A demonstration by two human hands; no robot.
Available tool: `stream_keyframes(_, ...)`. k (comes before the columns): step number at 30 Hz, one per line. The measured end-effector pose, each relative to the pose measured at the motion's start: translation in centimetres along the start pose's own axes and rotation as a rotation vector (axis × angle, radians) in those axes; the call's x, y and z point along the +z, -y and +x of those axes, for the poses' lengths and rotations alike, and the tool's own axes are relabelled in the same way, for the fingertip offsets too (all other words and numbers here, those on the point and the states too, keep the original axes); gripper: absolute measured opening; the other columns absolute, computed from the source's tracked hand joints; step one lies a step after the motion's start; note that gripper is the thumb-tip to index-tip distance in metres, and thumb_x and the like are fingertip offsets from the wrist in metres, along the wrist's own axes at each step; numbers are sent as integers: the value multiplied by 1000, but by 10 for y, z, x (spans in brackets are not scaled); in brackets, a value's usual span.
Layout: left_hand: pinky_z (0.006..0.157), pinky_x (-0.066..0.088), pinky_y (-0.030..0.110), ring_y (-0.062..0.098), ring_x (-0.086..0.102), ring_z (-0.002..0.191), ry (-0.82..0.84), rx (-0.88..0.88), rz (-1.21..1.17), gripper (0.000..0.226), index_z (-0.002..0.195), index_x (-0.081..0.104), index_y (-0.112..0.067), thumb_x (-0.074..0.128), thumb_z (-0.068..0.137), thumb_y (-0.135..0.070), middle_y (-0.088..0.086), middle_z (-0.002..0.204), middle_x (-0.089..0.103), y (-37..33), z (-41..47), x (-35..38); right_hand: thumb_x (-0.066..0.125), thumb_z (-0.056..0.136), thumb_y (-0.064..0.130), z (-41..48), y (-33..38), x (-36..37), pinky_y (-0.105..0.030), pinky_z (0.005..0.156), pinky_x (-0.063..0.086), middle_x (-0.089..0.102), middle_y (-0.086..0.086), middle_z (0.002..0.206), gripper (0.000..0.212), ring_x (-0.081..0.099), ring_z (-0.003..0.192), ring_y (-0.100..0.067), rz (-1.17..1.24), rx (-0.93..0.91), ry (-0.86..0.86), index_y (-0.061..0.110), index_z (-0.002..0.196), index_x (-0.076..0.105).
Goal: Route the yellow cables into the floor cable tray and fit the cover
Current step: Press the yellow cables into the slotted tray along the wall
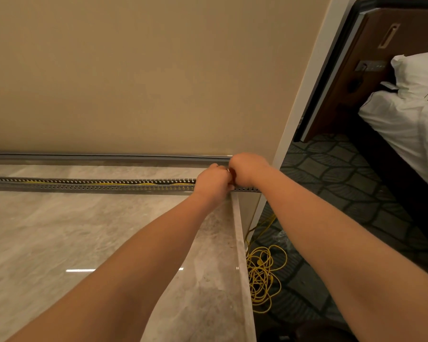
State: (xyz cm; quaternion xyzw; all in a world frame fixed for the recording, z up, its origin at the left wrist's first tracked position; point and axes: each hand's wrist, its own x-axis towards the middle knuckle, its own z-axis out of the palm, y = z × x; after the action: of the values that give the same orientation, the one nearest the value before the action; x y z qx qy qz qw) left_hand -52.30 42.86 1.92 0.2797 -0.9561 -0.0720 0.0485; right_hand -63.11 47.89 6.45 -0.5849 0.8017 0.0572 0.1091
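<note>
The yellow cables (146, 184) lie inside the slotted grey cable tray (59, 187) on the marble floor (59, 243), with the spare coil (262, 275) on the carpet (356, 193). At the tray's right end the left hand (213, 180) and right hand (247, 169) meet with fingers curled, probably feeding cable in. What they grip is hidden, so I cannot tell.

Tray (89, 184) section behind L hand (211, 180) & R hand (247, 169); its L end off-frame.
</note>
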Motion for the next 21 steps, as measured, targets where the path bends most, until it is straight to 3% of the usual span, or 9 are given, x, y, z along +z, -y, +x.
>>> stream_keyframes(3,76,45,33,24,54,109,16,-8,-53,25,111,72,-26,61,89,-28,2,109,67,6,-2,-4,58,83,8,3,-7,-1,-36,71,53,69,-9,82,16,64,83,-30,148,26,65,11,87,73)
stream_keyframes(6,75,46,31,23,60,105,18,21,-106,26,112,71,-31,61,89,-24,0,108,69,14,-4,-11,58,83,3,-1,-18,4,-38,85,55,73,-9,98,22,66,94,-26,237,36,55,12,94,76)
stream_keyframes(11,80,51,35,22,61,105,-21,-17,-99,24,111,70,-31,60,90,-24,-1,114,62,31,-16,-19,56,84,10,-3,0,6,-37,78,56,72,-6,98,22,65,93,-25,232,16,-86,16,95,74)
stream_keyframes(21,83,52,36,23,60,108,-126,-246,-40,24,112,68,-31,59,90,-28,0,115,62,101,-60,-31,49,87,16,7,61,1,-35,78,51,70,-3,109,27,63,101,-27,120,-55,-154,23,103,69)
